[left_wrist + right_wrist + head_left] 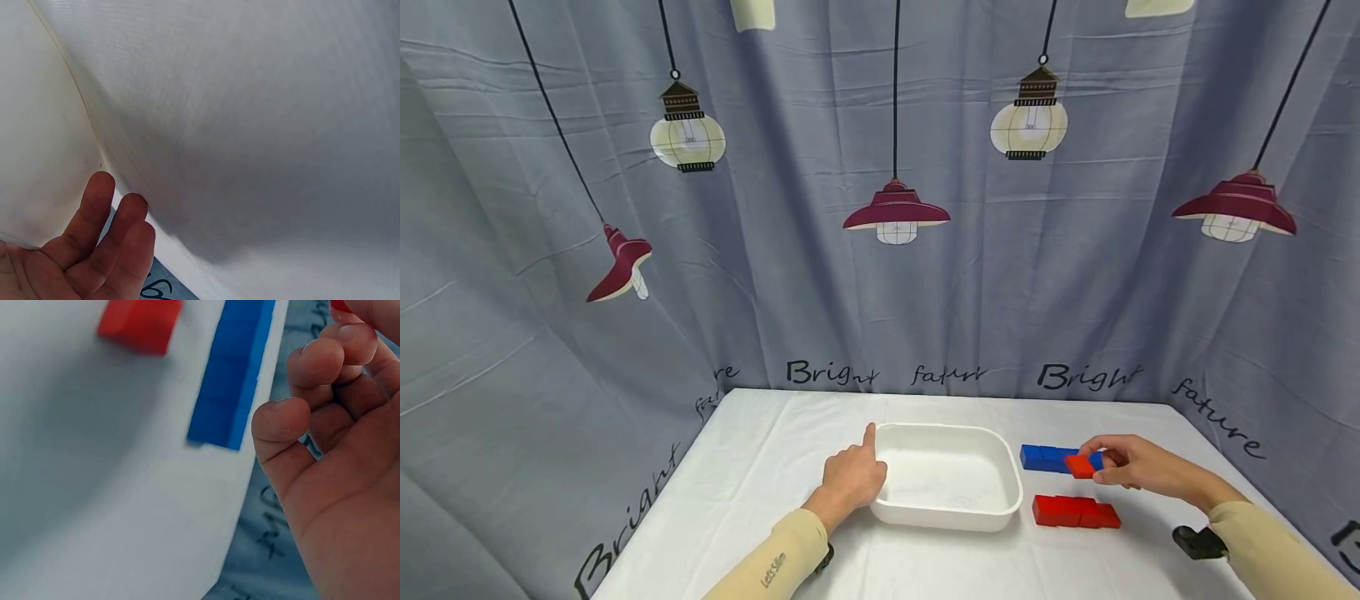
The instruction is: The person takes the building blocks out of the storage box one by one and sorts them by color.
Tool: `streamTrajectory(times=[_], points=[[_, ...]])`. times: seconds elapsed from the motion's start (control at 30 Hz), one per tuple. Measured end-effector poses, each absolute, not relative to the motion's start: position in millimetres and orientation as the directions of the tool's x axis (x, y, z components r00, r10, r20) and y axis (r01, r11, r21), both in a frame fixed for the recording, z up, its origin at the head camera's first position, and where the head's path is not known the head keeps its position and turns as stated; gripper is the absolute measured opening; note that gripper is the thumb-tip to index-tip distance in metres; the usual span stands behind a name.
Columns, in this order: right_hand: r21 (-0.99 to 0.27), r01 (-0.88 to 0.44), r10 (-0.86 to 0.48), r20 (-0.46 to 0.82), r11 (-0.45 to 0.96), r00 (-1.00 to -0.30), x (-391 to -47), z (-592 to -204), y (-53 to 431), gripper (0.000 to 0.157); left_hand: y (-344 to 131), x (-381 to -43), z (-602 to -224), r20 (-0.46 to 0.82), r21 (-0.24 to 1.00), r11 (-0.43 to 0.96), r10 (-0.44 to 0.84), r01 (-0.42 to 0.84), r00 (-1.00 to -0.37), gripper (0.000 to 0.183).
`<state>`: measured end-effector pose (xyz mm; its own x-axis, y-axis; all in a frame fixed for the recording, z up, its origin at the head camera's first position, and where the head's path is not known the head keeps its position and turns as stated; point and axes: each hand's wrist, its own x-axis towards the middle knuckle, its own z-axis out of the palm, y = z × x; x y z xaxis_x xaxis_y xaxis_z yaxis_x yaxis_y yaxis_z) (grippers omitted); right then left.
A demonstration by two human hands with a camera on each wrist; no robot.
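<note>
My left hand [853, 475] rests at the left rim of a white rectangular tray [947, 518], its index finger pointing away from me. In the left wrist view, loosely straight fingers [128, 234] lie beside the tray's outer wall [37, 137]; the thumb is hidden. Between thumb and fingertips, my right hand [1138, 462] pinches a red block [1081, 467] above the right end of a row of blue blocks [1047, 458]. Only a sliver of that held block shows in the right wrist view. Nearer to me lies a row of red blocks [1075, 512].
A white cloth [775, 467] covers the table. Behind it hangs a grey-blue curtain [820, 275] printed with lamps and lettering. The tray stands left of both block rows, and the table's far right corner lies beyond my right hand.
</note>
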<state>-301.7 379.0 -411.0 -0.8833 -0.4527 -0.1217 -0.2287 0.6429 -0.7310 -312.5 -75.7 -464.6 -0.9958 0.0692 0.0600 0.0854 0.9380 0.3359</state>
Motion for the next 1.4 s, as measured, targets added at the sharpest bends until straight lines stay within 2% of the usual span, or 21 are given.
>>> streamTrajectory(times=[0.2, 0.63, 1.03, 1.4], points=[[-0.752, -0.145, -0.393, -0.162, 0.643, -0.905, -295, -427, 402, 0.038, -76, -311, -466, 0.073, 0.335, 0.938, 0.071, 0.091, -0.995, 0.07], [-0.765, -0.025, -0.334, -0.252, 0.644, -0.908, -286, -464, 448, 0.035, -76, -308, -464, 0.08, 0.339, 0.935, 0.085, 0.107, -0.993, 0.069], [-0.701, -0.002, -0.266, -0.268, 0.714, -0.926, -280, -470, 446, 0.037, -77, -308, -463, 0.07, 0.341, 0.936, 0.072, 0.091, -0.995, 0.07], [-0.705, 0.004, -0.265, -0.272, 0.709, -0.925, -274, -474, 442, 0.04, -77, -306, -459, 0.053, 0.327, 0.941, 0.071, 0.085, -0.996, 0.07]])
